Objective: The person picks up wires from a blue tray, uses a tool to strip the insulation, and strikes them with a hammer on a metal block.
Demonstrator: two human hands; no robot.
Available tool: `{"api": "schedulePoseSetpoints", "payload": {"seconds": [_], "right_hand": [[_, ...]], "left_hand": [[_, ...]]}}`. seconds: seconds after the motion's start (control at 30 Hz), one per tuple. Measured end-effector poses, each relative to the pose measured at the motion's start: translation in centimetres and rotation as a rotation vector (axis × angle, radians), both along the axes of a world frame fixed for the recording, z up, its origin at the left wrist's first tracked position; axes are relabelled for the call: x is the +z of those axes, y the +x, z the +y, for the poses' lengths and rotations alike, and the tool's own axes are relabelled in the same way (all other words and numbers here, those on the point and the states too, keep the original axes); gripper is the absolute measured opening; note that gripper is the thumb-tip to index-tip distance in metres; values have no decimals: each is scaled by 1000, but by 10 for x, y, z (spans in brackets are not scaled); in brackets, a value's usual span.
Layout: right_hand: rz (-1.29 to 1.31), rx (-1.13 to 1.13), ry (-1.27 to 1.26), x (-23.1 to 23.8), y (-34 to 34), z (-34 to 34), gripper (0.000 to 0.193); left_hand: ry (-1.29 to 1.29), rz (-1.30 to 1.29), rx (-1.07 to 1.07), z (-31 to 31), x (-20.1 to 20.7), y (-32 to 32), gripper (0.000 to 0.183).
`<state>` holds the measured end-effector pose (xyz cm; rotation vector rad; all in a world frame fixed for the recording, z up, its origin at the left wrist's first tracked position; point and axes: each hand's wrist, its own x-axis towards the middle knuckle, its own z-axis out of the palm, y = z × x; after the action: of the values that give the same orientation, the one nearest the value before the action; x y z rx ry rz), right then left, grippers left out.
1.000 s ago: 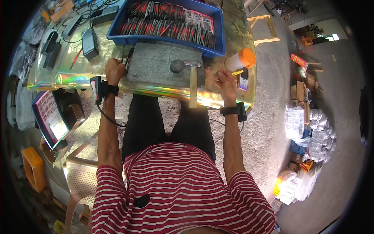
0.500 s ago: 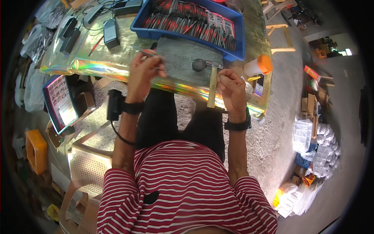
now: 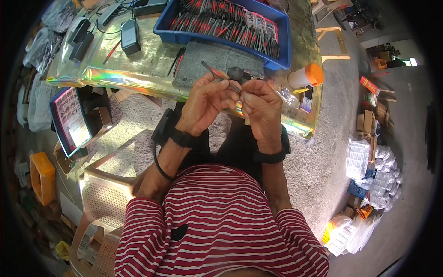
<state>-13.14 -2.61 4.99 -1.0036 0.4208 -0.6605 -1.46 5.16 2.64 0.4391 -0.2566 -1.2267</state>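
Observation:
Above the near edge of the grey stone slab (image 3: 196, 60), my two hands meet. My left hand (image 3: 203, 105) pinches a slim dark-and-red tool (image 3: 212, 70), whose narrow end points up and left. My right hand (image 3: 263, 110) is closed at the tool's other end, with thumb and forefinger pressed together; whatever small piece lies in that pinch is hidden. Just behind the fingers, a hammer (image 3: 252, 74) lies on the slab, its wooden handle mostly covered by my right hand. A round black object (image 3: 235, 73) sits against the hammer's head.
A blue tray (image 3: 221, 40) packed with slim red-and-black tools stands behind the slab. A few similar tools (image 3: 176, 62) lie left of it. An orange-lidded jar (image 3: 307, 76) and a phone (image 3: 307, 100) are at right. A grey box-shaped device (image 3: 131, 37) stands at left.
My left hand has moved right and slightly down with the slim tool, and my right hand has shifted left to meet it. Apart before, they now touch.

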Motion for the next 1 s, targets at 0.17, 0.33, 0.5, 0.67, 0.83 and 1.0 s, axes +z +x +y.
{"api": "schedulePoseSetpoints", "payload": {"seconds": [0.17, 0.33, 0.5, 0.67, 0.83, 1.0], "right_hand": [[20, -11, -44, 1, 0, 1, 14], [16, 3, -62, 0, -1, 1, 14], [61, -13, -130, 0, -2, 3, 18], [175, -98, -265, 3, -2, 10, 17], [163, -191, -383, -5, 1, 13, 17], [292, -268, -690, -14, 0, 14, 17]], "left_hand": [[0, 29, -18, 0, -3, 0, 10], [-53, 126, -70, -1, -7, 0, 10], [-37, 66, -59, 0, -8, 2, 10], [-29, -171, -5, -1, -3, 5, 13], [9, -329, 40, -2, -2, 1, 16], [128, -440, 26, -2, 3, -1, 16]]}}
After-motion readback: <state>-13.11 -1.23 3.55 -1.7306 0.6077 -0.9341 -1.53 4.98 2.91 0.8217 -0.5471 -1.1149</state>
